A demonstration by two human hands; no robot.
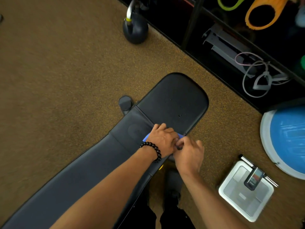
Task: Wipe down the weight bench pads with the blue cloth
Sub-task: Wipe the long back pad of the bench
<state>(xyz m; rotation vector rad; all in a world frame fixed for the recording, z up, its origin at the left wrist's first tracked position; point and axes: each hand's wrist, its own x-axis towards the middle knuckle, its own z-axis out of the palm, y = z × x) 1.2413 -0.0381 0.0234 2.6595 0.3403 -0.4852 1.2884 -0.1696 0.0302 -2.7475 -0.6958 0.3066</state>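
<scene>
Mostly hidden, blue cloth (pixel 145 138) peeks beneath left hand (pixel 162 140).

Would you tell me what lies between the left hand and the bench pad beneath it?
The blue cloth lies between the left hand and the bench pad; the head view shows only its edges peeking out beside the hand.

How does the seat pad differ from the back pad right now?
The seat pad is short, broad and round-ended; the back pad is long and narrower. The seat pad shows small marks; the back pad looks smooth. The blue cloth shows at the back pad's end, not on the seat pad. Both are black.
</scene>
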